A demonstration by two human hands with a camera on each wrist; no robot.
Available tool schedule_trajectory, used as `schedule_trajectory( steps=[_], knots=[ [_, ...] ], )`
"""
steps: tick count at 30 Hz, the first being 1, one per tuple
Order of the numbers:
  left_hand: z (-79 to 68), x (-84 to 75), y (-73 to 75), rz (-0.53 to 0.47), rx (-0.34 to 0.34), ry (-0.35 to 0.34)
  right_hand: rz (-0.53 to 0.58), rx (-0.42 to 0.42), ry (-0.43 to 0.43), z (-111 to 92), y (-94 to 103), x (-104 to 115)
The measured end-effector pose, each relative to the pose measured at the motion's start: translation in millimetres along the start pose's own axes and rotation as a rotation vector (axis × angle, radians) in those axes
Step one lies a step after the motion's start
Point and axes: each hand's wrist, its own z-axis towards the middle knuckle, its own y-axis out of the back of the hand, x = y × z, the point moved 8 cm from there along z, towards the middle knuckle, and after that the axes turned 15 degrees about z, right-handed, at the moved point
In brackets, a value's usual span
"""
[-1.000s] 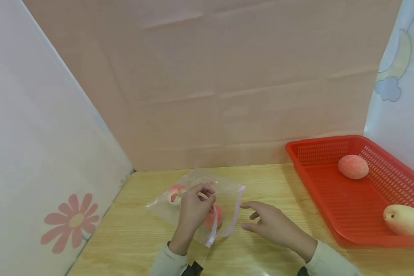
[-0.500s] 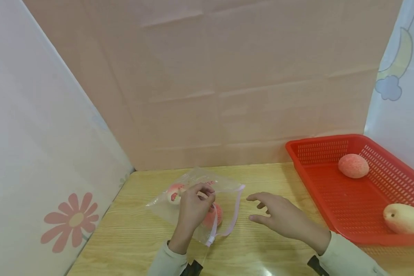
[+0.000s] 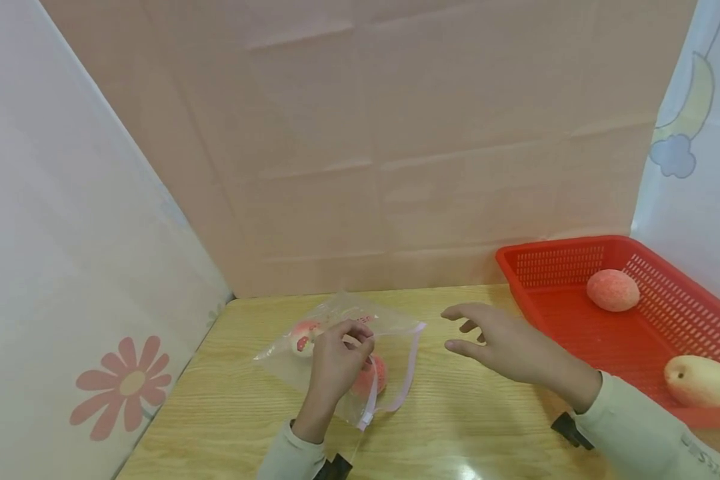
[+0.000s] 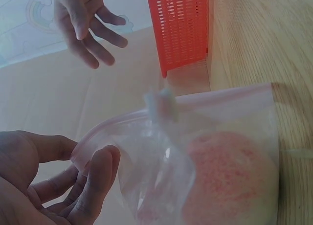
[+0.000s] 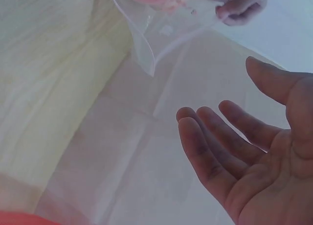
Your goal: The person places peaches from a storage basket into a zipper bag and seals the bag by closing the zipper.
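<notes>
A clear zip bag (image 3: 348,308) with a pink-edged mouth lies on the table. Inside it are two peach-like fruits: a red-and-cream one (image 3: 303,337) toward the back left, and a pinkish one (image 4: 230,178) near the mouth. My left hand (image 3: 339,357) pinches the lip of the bag's mouth between thumb and finger, holding it raised. The bag's white slider (image 3: 366,419) sits at the near corner. To the right of the bag, my right hand (image 3: 507,343) hovers over the table, holding nothing, its fingers loosely spread and bent.
At the right stands a red plastic basket (image 3: 534,313) with perforated sides. It contains a pink peach-like fruit (image 3: 613,291) and a pale yellow, mango-shaped fruit (image 3: 703,381). A beige cloth (image 3: 366,167) hangs behind the wooden table (image 3: 228,393); a flower-printed sheet (image 3: 84,280) borders its left side.
My right hand has moved away from the bag's mouth, rightward and farther back toward the basket. The left hand and the bag have stayed in place.
</notes>
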Motion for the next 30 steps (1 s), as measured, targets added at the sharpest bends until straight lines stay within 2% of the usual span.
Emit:
schedule_trajectory(
  steps=[5,8,14,19,25,30],
  knots=[
    [0.3,-1.1,-0.2,0.013,-0.002,-0.007,-0.056,-0.045,0.013,5,27.4,0],
    [0.1,-1.9,0.1,0.019,-0.005,-0.007,-0.073,-0.063,0.001,9,43.0,-8],
    [-0.4,-2.4,-1.4,0.013,0.005,-0.006,-0.141,-0.092,-0.074,10,68.1,-42],
    [0.4,-3.1,-3.0,0.014,0.003,-0.035,-0.207,-0.092,-0.119,7,84.1,-74],
    [0.2,-4.4,-7.9,-0.005,0.027,-0.043,-0.318,-0.091,-0.128,-4,110.9,-104],
    [-0.2,-5.9,-6.5,0.007,0.015,-0.045,-0.369,-0.104,-0.126,-8,131.5,-127]
  ],
)
